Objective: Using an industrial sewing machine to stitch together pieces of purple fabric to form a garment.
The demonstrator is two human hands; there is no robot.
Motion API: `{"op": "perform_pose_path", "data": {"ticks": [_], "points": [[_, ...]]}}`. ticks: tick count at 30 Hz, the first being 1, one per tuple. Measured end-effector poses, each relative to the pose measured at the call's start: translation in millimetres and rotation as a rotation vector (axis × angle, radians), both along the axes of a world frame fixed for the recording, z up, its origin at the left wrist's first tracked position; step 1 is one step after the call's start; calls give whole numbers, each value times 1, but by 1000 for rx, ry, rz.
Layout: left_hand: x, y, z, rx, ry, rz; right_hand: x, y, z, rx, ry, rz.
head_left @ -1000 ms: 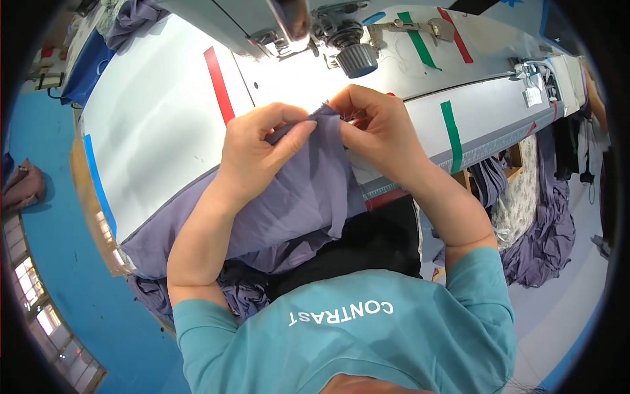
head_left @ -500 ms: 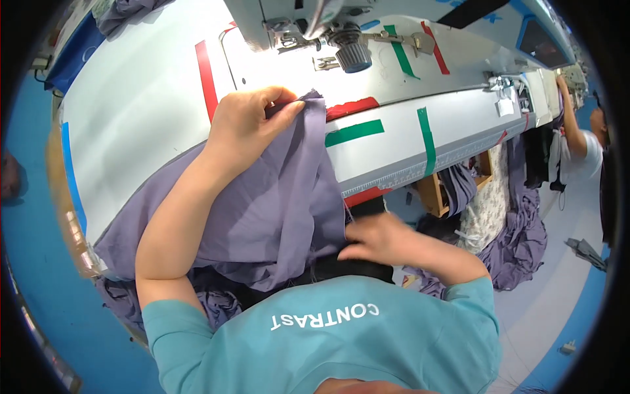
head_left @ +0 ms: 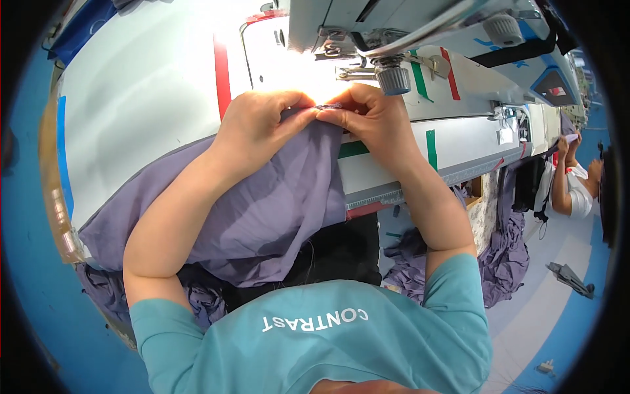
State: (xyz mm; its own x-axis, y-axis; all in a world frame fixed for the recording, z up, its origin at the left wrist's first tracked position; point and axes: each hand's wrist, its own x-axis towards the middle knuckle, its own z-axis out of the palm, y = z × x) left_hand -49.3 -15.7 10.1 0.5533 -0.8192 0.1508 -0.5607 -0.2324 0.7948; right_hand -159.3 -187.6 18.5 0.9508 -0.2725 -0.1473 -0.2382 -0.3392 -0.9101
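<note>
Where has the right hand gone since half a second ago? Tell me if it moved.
Yes. The right hand moved up from the lap to the purple cloth's top edge, meeting the left hand below the sewing machine's knob.

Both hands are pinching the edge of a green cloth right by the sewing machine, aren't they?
Not quite: the cloth is purple-grey, not green. The head view shows it draped over the table edge. The rest holds: the left hand and right hand both pinch its edge close under the sewing machine.
</note>
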Motion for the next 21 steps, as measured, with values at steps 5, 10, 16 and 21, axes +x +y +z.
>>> {"op": "perform_pose_path", "data": {"ticks": [5, 10, 16, 21], "points": [[1, 2, 1, 0, 3, 2, 2, 0, -3, 81, -77, 20], [4, 20, 10, 161, -245, 13, 8, 6, -2, -148, -60, 1], [6, 207, 25, 62, -457, 740, -1, -6, -11, -209, -152, -71], [-27, 433, -5, 44, -194, 1411, 6, 1, -14, -188, -135, -55]]}}
